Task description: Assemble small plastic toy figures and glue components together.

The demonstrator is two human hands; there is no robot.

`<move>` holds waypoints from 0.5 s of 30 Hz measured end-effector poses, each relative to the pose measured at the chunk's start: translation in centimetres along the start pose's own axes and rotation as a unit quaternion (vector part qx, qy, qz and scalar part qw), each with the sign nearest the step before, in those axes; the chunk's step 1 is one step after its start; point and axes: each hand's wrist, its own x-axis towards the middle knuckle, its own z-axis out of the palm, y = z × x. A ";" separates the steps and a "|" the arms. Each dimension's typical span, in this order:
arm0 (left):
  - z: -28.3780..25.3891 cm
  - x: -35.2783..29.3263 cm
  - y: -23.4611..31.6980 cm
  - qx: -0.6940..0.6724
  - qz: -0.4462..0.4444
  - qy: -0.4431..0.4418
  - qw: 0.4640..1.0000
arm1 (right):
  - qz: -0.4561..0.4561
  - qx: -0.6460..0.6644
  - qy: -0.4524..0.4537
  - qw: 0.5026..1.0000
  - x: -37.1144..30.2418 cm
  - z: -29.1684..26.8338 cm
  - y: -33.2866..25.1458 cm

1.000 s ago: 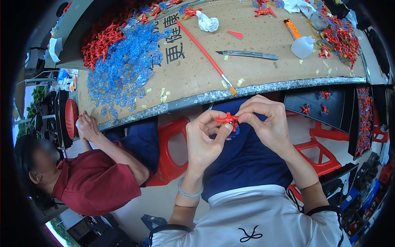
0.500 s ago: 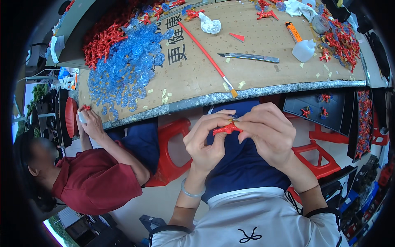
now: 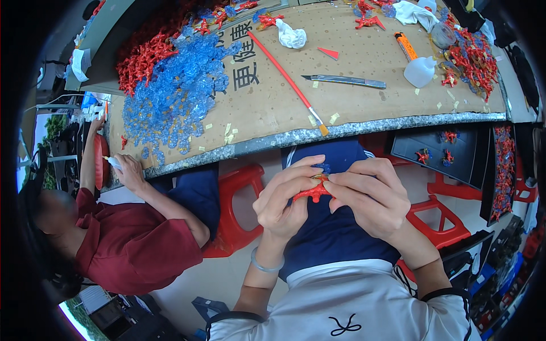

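Above my lap, my left hand (image 3: 284, 199) and my right hand (image 3: 372, 196) grip one small red plastic figure (image 3: 314, 193) between fingertips. A clear blue piece (image 3: 324, 168) with some yellow shows at its top, partly hidden by my fingers. Beyond my hands, on the table, lie a red-handled paintbrush (image 3: 287, 79) and a grey craft knife (image 3: 344, 81). Heaped at the left are clear blue plastic pieces (image 3: 176, 85), with red figures (image 3: 145, 62) piled behind them.
A white squeeze bottle (image 3: 420, 71), an orange box-like tube (image 3: 405, 46) and finished-looking figures (image 3: 472, 62) occupy the table's right. Below it sits a dark tray (image 3: 438, 150) with several figures. Left of me, a person in a dark red shirt (image 3: 136, 250) holds a small bottle (image 3: 114, 163). Red stools (image 3: 242, 187) stand nearby.
My hands stay nearly in place; the red figure is tilted a little and more blue shows. The other person's far arm has reached outward, and a red figure now lies on the table there.
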 end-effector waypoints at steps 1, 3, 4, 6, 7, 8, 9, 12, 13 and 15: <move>0.1 0.0 0.1 -0.003 0.003 0.003 1.000 | -0.001 -0.002 -0.001 1.000 0.0 0.0 0.0; 0.2 -0.2 0.0 -0.008 0.006 0.010 1.000 | -0.002 -0.002 -0.002 1.000 -0.1 -0.1 -0.1; 0.3 -0.3 0.0 -0.010 0.008 0.013 1.000 | -0.001 -0.002 -0.003 1.000 -0.2 -0.1 0.0; 0.3 -0.2 0.0 -0.010 0.012 0.010 1.000 | 0.001 0.000 -0.004 1.000 -0.2 -0.1 -0.1; 0.2 -0.2 0.0 -0.010 0.014 0.008 1.000 | 0.003 0.000 -0.005 1.000 -0.1 -0.1 -0.1; 0.2 -0.2 0.0 -0.010 0.011 0.004 1.000 | 0.004 0.001 -0.006 1.000 -0.1 -0.1 -0.1; 0.1 -0.2 0.0 -0.010 0.009 0.000 1.000 | 0.006 0.004 -0.004 1.000 -0.1 -0.1 -0.1; 0.0 -0.4 -0.2 -0.018 -0.010 -0.009 1.000 | 0.018 0.016 0.000 1.000 0.0 0.0 0.1; 0.0 -0.5 -0.2 -0.023 -0.019 -0.012 0.999 | 0.027 0.024 0.000 0.999 0.0 0.0 0.1; 0.2 -0.7 0.0 -0.059 -0.069 -0.005 0.996 | 0.046 0.042 0.000 0.998 0.1 0.2 0.3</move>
